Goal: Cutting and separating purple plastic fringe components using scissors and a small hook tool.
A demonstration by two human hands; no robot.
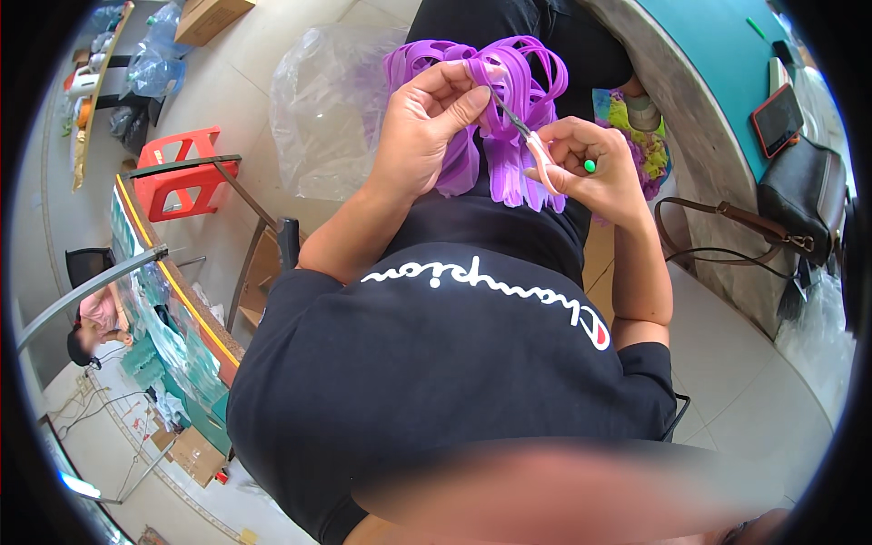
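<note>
A bundle of long purple zipper-like tapes (522, 68) lies in loops over my lap, its cut ends hanging toward me. My left hand (420, 127) is closed, pinching part of one purple tape between thumb and fingers. In my right hand (604, 177) are small scissors (542, 162) with pale pink handles and dark blades. The blades point up and left, their tips close to my left fingertips; whether they touch the tape I cannot tell. A small bright green round-ended object (589, 166) shows by my right fingers.
A clear plastic bag (318, 109) lies left of the tapes. Beyond it stands a red plastic stool (184, 173). At right, a teal-topped table (704, 54) bears a phone (777, 120), beside a black handbag (804, 204). Another person (95, 318) sits at a far-left worktable.
</note>
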